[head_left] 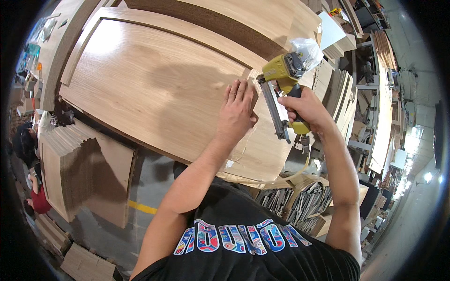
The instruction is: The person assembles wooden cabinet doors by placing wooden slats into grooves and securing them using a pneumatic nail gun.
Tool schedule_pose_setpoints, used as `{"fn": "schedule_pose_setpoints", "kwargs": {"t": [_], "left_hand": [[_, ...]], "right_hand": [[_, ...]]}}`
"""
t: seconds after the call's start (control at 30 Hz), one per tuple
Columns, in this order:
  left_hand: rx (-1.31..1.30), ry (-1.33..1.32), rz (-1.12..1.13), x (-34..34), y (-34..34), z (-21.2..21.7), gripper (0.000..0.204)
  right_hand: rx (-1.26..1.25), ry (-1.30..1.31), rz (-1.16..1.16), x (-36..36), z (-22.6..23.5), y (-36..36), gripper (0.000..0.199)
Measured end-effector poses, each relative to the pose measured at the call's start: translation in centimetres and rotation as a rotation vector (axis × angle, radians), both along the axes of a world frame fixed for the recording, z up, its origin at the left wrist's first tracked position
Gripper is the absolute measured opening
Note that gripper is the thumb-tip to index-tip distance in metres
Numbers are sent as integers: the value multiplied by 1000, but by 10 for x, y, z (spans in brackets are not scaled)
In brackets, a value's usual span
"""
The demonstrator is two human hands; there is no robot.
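A large light wood-grain panel (154, 84) lies in front of me, with a raised strip (173, 32) along its far side. My left hand (236, 112) rests near the panel's right end, its fingers stretched out against the edge of a wooden piece. In my right hand (309, 107) is a yellow and black nail gun (277, 72), gripped by its handle and tilted, its slanting magazine just to the right of my left hand. Clear plastic (308, 52) covers part of the tool's head. A pale air hose (300, 172) runs down from its handle.
Below the panel's right end stands a wooden bin (294, 196) full of thin strips. Stacked boards (340, 96) stand to the right, and more boards (65, 164) at left. A person in red (40, 199) is at the far left. Another panel (225, 16) lies beyond mine.
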State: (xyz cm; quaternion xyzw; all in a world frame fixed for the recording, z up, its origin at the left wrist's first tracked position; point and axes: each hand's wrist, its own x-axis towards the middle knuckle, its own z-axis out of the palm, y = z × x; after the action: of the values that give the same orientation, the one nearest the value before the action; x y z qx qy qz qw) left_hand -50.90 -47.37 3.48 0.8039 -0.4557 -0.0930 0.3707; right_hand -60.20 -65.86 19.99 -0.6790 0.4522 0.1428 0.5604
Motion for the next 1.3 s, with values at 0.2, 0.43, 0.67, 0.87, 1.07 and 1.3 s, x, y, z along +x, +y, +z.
{"fn": "schedule_pose_setpoints", "kwargs": {"t": [0.2, 0.43, 0.67, 0.87, 1.07, 1.3], "left_hand": [[-61, -72, 35, 1, 0, -6, 105], [-138, 37, 72, -2, -1, -3, 125], [-83, 23, 60, -2, 2, 0, 128], [-41, -14, 85, -2, 4, 9, 124], [126, -55, 47, -41, 94, 23, 104], [32, -126, 254, -82, 165, 9, 75]], "right_hand": [[158, -34, -92, -21, 13, 23, 34], [152, -31, -27, -26, 4, 32, 28], [5, 72, 136, -15, 11, 39, 26], [-71, 83, 222, -13, 6, 36, 31], [-120, 168, 249, -18, -2, 32, 37], [-22, 18, 170, -26, 3, 43, 40]]}}
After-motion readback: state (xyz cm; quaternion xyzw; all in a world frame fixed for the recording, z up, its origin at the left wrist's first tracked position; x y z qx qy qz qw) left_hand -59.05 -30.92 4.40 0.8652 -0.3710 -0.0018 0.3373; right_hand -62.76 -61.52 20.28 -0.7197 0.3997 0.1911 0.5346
